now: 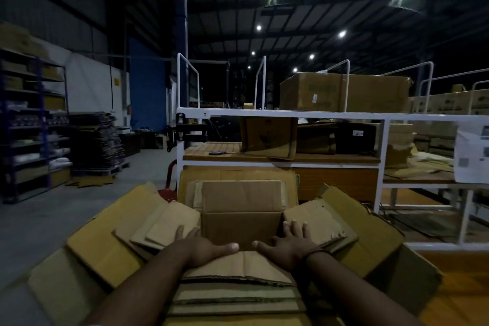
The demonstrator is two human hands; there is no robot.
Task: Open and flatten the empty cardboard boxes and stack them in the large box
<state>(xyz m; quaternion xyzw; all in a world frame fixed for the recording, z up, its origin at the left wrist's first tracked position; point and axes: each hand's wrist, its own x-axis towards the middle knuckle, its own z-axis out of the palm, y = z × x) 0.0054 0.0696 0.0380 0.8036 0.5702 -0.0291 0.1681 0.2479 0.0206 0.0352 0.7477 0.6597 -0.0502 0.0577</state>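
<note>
In the head view, a small brown cardboard box (240, 222) stands open directly in front of the person, with its four flaps folded outward. It sits in the mouth of a large yellowish-brown cardboard box (105, 243), whose wide flaps splay out to the left and right. Flattened brown cardboard sheets (232, 296) lie layered just in front of the small box, at the near edge.

The left hand (203, 246) lies flat on the small box's left flap, fingers straight and spread, thumb stretched along the near flap. It grasps nothing. The right hand (288, 243), with a dark band (316, 253) at the wrist, presses on the right flap in the same way, fingers extended and curling round nothing. The two thumbs point toward each other, near but apart.

Behind the boxes stands a white metal-framed trolley (280, 114) with wooden shelves, and a big brown carton (344, 92) rests on its top level. On the left, a dark blue shelving rack (39, 124) stands by the wall. A tall pile of flattened dark cardboard (98, 140) sits beside it on the grey floor (39, 219).
</note>
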